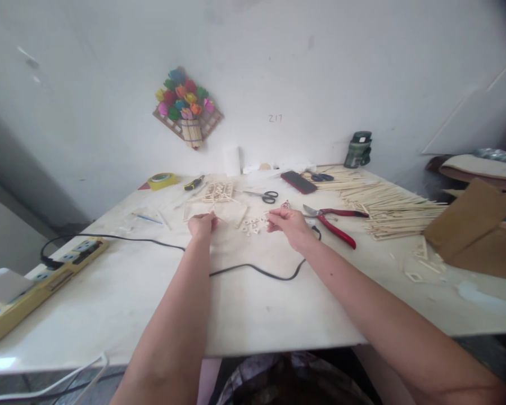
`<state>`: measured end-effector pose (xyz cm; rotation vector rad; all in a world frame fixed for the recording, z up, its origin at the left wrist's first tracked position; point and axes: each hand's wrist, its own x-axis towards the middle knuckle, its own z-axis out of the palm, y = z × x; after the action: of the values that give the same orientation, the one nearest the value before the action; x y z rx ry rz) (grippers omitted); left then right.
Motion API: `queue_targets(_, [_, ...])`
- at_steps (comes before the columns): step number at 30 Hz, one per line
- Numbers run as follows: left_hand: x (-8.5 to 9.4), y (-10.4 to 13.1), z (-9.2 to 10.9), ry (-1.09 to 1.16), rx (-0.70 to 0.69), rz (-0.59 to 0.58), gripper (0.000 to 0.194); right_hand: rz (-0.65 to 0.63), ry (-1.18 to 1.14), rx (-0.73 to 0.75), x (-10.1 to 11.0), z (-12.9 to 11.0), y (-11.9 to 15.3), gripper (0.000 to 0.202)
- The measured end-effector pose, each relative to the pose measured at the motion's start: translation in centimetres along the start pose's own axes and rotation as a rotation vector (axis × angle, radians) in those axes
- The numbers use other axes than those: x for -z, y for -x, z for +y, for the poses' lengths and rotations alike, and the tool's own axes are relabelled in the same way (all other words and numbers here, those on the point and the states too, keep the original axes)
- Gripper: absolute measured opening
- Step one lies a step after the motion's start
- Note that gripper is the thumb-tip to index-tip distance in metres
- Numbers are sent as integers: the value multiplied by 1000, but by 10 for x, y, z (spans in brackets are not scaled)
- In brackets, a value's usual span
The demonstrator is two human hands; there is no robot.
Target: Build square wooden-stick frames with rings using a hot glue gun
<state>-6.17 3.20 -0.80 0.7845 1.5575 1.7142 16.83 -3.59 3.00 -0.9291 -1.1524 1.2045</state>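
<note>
My left hand [201, 224] is closed, its fingertips pinched together at the front side of a flat frame of thin wooden sticks [241, 216]. Pale stick ends show by those fingertips, but what they grip is too small to make out. My right hand [290, 223] is closed in a pinch at the right edge of a scatter of small pale wooden pieces [252, 226]; anything between its fingers is hidden. Just behind the stick frame lies a wooden lattice piece [217, 192]. Red-handled pruning shears [337, 232] rest to the right of my right hand.
Scissors [270, 197], a dark red-edged block [298, 182] and yellow tape [162, 180] lie farther back. Many thin sticks [388, 208] spread right, beside a cardboard box [472, 230]. A black cord [253, 266] crosses under my forearms from a power strip [54, 281].
</note>
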Motion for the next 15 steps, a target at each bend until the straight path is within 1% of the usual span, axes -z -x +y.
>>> queue_targets(4, [-1,13,12,91,9,-64,19,-18,-23,-6,0,1,0,27])
queue_targets(6, [-3,19,19,148,-28,-90,20,-15,-17,1,1,0,0,27])
queue_targets(9, [-6,30,30,193,-126,-124,22,10,-10,14,0,-3,0,28])
queue_targets(12, [-10,44,40,201,-194,-221,24,45,-7,51,-1,-7,-1,25])
queue_targets(15, [-16,60,46,173,-212,-299,27,61,50,104,-6,-13,-3,20])
